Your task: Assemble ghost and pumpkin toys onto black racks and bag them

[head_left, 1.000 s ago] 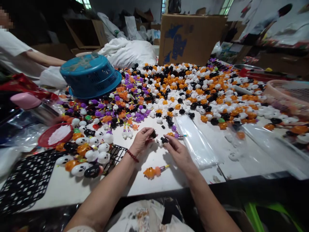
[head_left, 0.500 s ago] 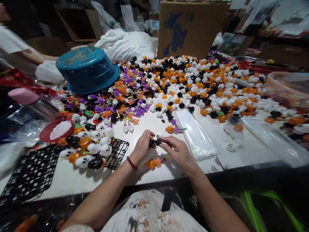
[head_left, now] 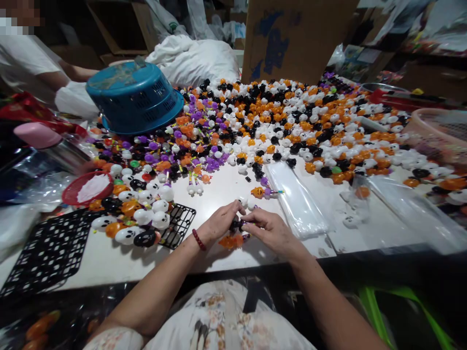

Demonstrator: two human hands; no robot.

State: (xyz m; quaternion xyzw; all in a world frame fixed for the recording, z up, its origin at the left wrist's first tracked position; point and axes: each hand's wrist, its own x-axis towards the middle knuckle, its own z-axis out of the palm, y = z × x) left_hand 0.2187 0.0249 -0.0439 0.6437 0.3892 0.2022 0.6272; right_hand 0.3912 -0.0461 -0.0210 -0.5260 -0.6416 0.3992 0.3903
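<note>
A small black plastic toy (head_left: 237,225) is held between my two hands, mostly covered by the fingers. My left hand (head_left: 221,221) closes around its left end, and my right hand (head_left: 269,227) pinches the right end. Just below the fingers, an orange pumpkin toy (head_left: 232,241) lies on the white table (head_left: 215,187). Beyond the fingertips sits a small white piece (head_left: 251,202), partly hidden. Further off lies another pumpkin toy (head_left: 258,192) with a purple part and a thin stick. A stack of clear plastic bags (head_left: 297,201) lies right of my right hand.
Loose black, white, orange and purple toys (head_left: 270,116) cover the table's back. A blue basket (head_left: 131,99) stands upside down at the left, near another person's arm (head_left: 78,73). Toy heads cluster by a black grid (head_left: 178,224) and a red basket (head_left: 69,192). Behind stands a cardboard box (head_left: 299,43).
Both hands stay at the black toy, now slightly lower over the orange pumpkin toy and covering more of the black toy. The view has shifted a little.
</note>
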